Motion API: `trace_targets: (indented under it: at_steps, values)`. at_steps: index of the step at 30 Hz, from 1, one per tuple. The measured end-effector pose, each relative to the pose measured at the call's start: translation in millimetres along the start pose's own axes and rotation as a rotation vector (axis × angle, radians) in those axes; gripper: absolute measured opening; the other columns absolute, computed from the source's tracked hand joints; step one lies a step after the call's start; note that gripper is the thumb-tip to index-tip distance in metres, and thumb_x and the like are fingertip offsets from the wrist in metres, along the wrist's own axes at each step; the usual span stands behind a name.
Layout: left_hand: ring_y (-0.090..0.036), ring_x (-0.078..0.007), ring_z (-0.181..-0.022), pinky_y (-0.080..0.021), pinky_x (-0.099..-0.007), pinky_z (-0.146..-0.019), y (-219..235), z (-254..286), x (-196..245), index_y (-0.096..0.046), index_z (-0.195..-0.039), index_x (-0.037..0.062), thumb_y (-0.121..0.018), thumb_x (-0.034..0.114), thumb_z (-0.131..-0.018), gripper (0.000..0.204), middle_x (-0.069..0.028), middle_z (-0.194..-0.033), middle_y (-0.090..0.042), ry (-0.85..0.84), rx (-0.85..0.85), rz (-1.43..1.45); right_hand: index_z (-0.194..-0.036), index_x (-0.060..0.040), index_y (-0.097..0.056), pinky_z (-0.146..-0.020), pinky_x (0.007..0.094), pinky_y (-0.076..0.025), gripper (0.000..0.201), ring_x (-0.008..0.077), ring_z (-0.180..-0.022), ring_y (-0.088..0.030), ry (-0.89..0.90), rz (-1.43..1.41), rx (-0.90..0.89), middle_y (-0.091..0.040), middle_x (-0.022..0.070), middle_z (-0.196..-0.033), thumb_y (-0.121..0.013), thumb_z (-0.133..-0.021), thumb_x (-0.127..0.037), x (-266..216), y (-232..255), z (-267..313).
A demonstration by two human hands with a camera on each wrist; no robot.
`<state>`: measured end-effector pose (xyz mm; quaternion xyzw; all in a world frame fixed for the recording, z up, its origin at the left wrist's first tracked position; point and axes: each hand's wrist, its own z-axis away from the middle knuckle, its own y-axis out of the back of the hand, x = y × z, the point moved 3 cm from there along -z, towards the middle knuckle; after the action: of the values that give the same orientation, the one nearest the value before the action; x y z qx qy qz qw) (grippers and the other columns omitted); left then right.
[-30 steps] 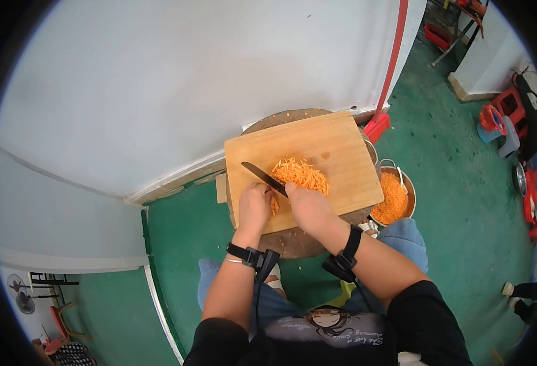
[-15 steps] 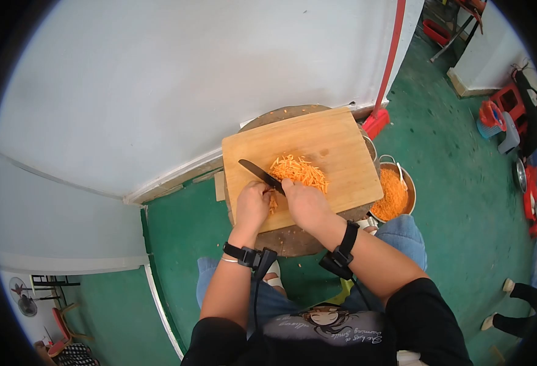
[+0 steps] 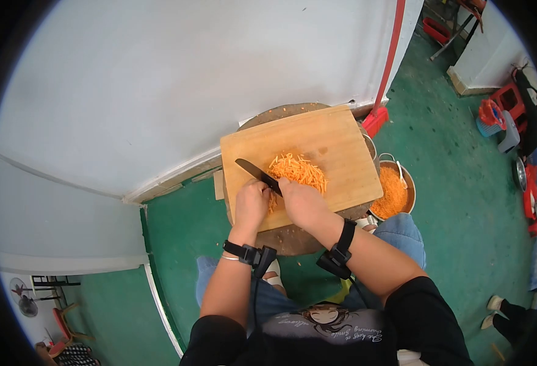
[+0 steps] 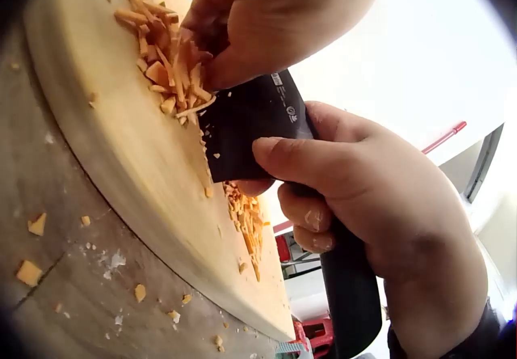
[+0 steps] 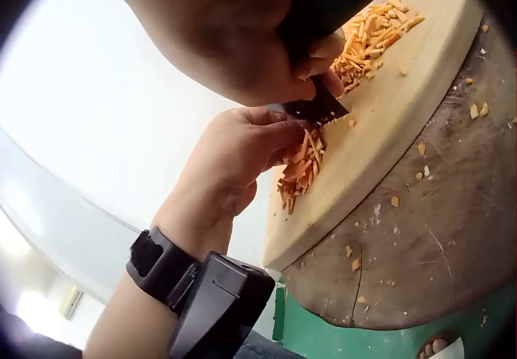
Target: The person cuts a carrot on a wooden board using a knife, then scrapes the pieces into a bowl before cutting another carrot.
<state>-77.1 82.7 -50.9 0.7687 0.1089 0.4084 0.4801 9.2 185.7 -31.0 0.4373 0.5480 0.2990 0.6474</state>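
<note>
A black knife (image 3: 255, 171) lies slantwise over the wooden cutting board (image 3: 348, 152), its tip toward the upper left. The right hand (image 3: 305, 204) grips it by the handle, thumb against the blade in the left wrist view. Beside the blade, the left hand (image 3: 251, 206) holds down a small bunch of orange strips (image 4: 166, 72) with bent fingertips. On the blade's other side lies a larger heap of orange shreds (image 3: 302, 172). Small crumbs cling to the black blade (image 4: 242, 124).
Under the board is a round wooden block (image 3: 290, 241) with scattered bits. A pot of orange shreds (image 3: 392, 195) stands on the green floor at right. A white wall (image 3: 189, 73) rises beyond the board, near a red dustpan (image 3: 375, 122). Another person's feet (image 3: 491, 311) show at lower right.
The knife and both hands have shifted slightly left across the board, keeping their holds. At lower right, the other person's feet have moved left.
</note>
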Motion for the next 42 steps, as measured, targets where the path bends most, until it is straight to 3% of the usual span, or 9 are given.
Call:
trace_targets:
  at_steps: [5,13,19,22,27,35,42]
  values:
    - [-0.06,-0.0351,-0.076,-0.048,-0.0398,-0.069,3,4,-1,-0.065,-0.076,-0.0014,-0.066,0.008,-0.072,0.01,-0.0184,-0.079,-0.062,0.038,-0.012,0.015,-0.092,-0.0019,-0.049,-0.059,0.0384,-0.052,0.01,0.0309,-0.07,-0.065,0.014,-0.02,0.086,-0.062,0.018,-0.078,-0.045,-0.083,-0.006,6,7,6]
    - [-0.06,-0.0365,-0.074,-0.048,-0.0415,-0.067,3,1,0,-0.065,-0.076,-0.0004,-0.066,0.009,-0.072,0.01,-0.0194,-0.078,-0.062,0.048,-0.042,-0.012,-0.09,-0.0014,-0.049,-0.057,0.0374,-0.052,0.009,0.0301,-0.067,-0.065,0.061,-0.002,0.028,-0.061,0.0174,-0.073,-0.046,-0.082,-0.005,2,4,9]
    - [-0.059,-0.0369,-0.076,-0.048,-0.0423,-0.068,0,5,5,-0.064,-0.076,-0.002,-0.066,0.008,-0.072,0.011,-0.02,-0.079,-0.061,-0.024,-0.061,-0.025,-0.09,-0.0017,-0.049,-0.058,0.037,-0.052,0.009,0.0297,-0.068,-0.065,0.046,0.028,0.023,-0.062,0.017,-0.074,-0.047,-0.082,-0.006,4,-1,5]
    - [-0.058,-0.0364,-0.076,-0.047,-0.0421,-0.068,-2,11,10,-0.061,-0.074,-0.0026,-0.065,0.005,-0.071,0.009,-0.0193,-0.079,-0.06,-0.092,0.021,-0.058,-0.09,-0.0017,-0.049,-0.058,0.0375,-0.052,0.01,0.0301,-0.068,-0.065,0.028,0.009,0.026,-0.062,0.0171,-0.075,-0.047,-0.082,-0.005,8,0,7]
    - [-0.057,-0.0356,-0.075,-0.046,-0.0417,-0.066,-4,10,3,-0.059,-0.071,-0.0021,-0.066,0.002,-0.069,0.008,-0.0178,-0.077,-0.058,-0.031,0.029,0.061,-0.091,-0.0014,-0.049,-0.059,0.0386,-0.052,0.01,0.031,-0.069,-0.065,0.041,0.002,0.046,-0.062,0.0178,-0.076,-0.047,-0.082,-0.005,11,10,13]
    - [-0.057,-0.0355,-0.073,-0.046,-0.0414,-0.065,-2,6,3,-0.06,-0.071,-0.0012,-0.067,0.002,-0.067,0.009,-0.0168,-0.075,-0.057,-0.054,-0.001,0.012,-0.091,-0.0008,-0.049,-0.059,0.0389,-0.052,0.01,0.0314,-0.069,-0.065,0.017,0.001,-0.044,-0.062,0.0183,-0.075,-0.046,-0.082,-0.005,2,8,11]
    - [-0.056,-0.0365,-0.074,-0.045,-0.0432,-0.066,-1,7,5,-0.058,-0.069,-0.0023,-0.067,0.001,-0.066,0.01,-0.0184,-0.073,-0.055,0.0,0.01,0.071,-0.091,0.0004,-0.048,-0.059,0.0389,-0.052,0.01,0.0316,-0.069,-0.065,0.036,-0.005,-0.004,-0.062,0.0188,-0.075,-0.046,-0.081,-0.004,9,4,9]
